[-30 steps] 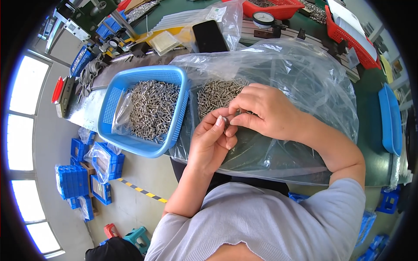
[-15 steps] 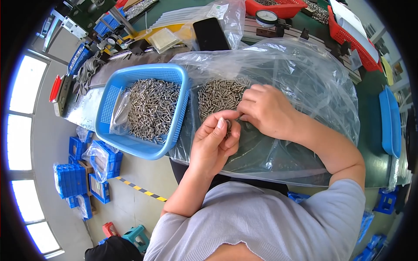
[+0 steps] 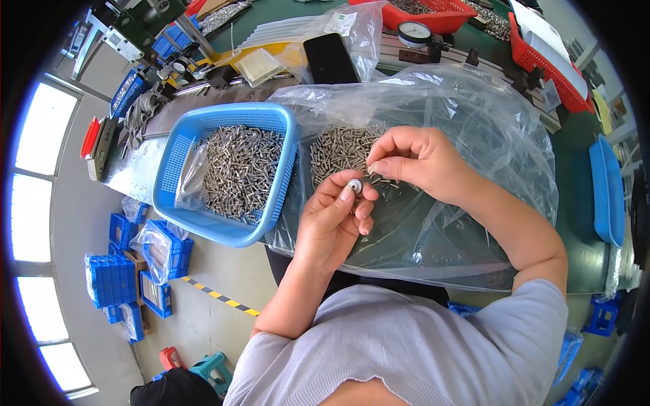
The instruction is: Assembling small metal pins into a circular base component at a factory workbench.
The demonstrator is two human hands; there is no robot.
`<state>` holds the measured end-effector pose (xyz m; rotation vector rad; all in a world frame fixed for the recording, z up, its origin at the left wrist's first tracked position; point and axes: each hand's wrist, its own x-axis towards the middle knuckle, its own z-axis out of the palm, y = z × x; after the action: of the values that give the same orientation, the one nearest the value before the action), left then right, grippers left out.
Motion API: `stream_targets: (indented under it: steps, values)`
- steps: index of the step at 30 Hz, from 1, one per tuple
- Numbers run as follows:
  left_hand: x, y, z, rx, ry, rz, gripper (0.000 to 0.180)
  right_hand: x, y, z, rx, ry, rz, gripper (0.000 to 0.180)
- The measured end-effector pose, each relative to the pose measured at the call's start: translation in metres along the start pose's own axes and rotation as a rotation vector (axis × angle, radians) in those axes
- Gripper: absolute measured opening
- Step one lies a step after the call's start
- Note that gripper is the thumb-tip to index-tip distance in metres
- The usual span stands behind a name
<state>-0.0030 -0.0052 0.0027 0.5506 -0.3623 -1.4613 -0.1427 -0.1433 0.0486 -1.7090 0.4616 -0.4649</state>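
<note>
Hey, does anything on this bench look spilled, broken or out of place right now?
Nothing stands out. The small metal pins stay piled on the clear plastic bag, more sit in the blue basket, and the left hand pinches a small round metal part.
</note>
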Motion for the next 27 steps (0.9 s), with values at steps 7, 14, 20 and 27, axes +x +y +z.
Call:
stream_targets:
  steps: [7,14,20,27]
  values:
    - [-0.003,0.002,0.001,0.016,0.003,-0.025,0.022,-0.003,0.003,0.009,0.164,-0.098,-0.084,0.006]
    - [-0.004,0.003,0.003,0.047,-0.008,-0.047,0.022,-0.002,0.006,0.013,-0.016,-0.064,-0.158,0.006]
    - [-0.004,0.003,0.002,0.057,-0.01,-0.05,0.022,-0.002,0.009,0.012,-0.052,-0.047,-0.193,0.006]
    - [-0.005,0.003,0.002,0.094,0.005,-0.063,0.021,-0.001,0.006,0.012,-0.09,-0.112,-0.229,0.007]
